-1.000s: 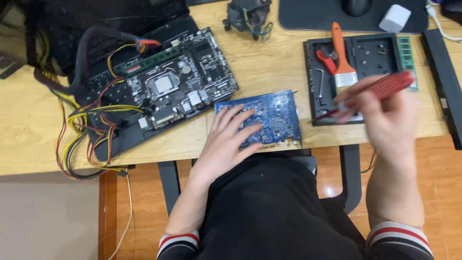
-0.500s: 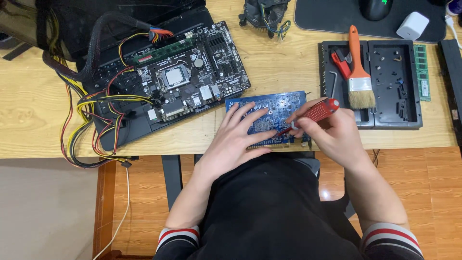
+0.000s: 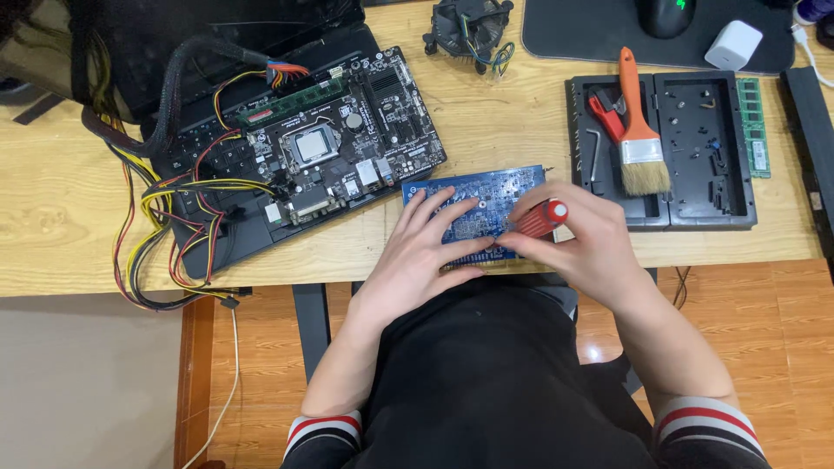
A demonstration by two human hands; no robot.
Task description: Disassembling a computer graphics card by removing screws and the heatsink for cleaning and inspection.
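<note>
A blue circuit card (image 3: 486, 193) lies flat at the near edge of the wooden desk (image 3: 61, 217). My left hand (image 3: 426, 252) rests on the card's left half with fingers spread, pressing it down. My right hand (image 3: 578, 243) grips a red-handled screwdriver (image 3: 540, 217), held nearly upright over the card's right part; its tip is hidden behind my fingers.
A black motherboard (image 3: 347, 148) with bundled coloured cables (image 3: 165, 226) sits to the left on a black case. A black tool tray (image 3: 695, 156) holds an orange-handled brush (image 3: 641, 139). A fan cooler (image 3: 469, 30), mouse pad (image 3: 591, 35), white adapter (image 3: 732, 43) and green memory stick (image 3: 754, 139) lie behind.
My right hand brought the screwdriver down from the tool tray to the card and tipped it upright. My left hand stayed on the card.
</note>
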